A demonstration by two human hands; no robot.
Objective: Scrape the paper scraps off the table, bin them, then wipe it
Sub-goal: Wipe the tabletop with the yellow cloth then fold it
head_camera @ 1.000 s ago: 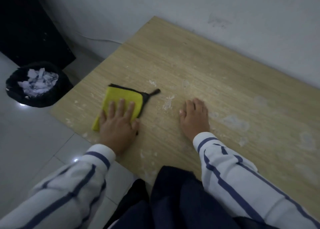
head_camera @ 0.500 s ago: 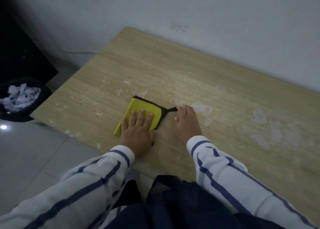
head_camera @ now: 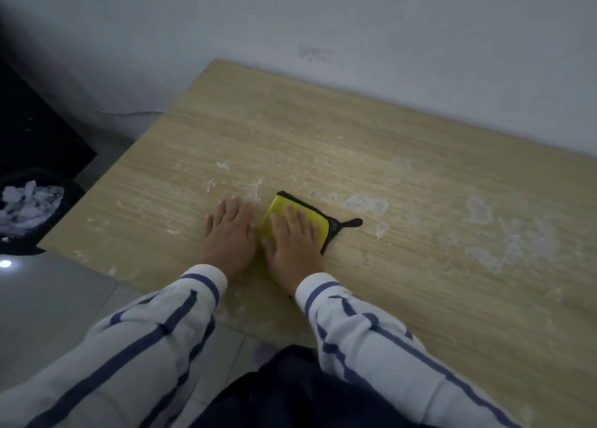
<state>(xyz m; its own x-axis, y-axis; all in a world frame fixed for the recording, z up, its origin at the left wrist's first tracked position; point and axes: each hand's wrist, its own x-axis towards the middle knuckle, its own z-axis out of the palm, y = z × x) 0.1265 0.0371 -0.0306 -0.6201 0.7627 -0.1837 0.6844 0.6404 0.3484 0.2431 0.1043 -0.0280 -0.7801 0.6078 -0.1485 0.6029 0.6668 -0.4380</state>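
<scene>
The counter (head_camera: 420, 175) runs broad and bare to my right; its near edge lies just under my wrists. My right hand (head_camera: 292, 243) presses flat, fingers spread, on the yellow cloth (head_camera: 274, 216). My left hand (head_camera: 231, 233) lies flat beside it, grip released.

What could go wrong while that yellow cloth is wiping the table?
The white residue patches look stuck on, so the yellow cloth under the right hand may only smear them. Loose flecks near the table edge could get pushed onto the floor instead of into the bin. The cloth is folded small, so spots might get missed.
</scene>
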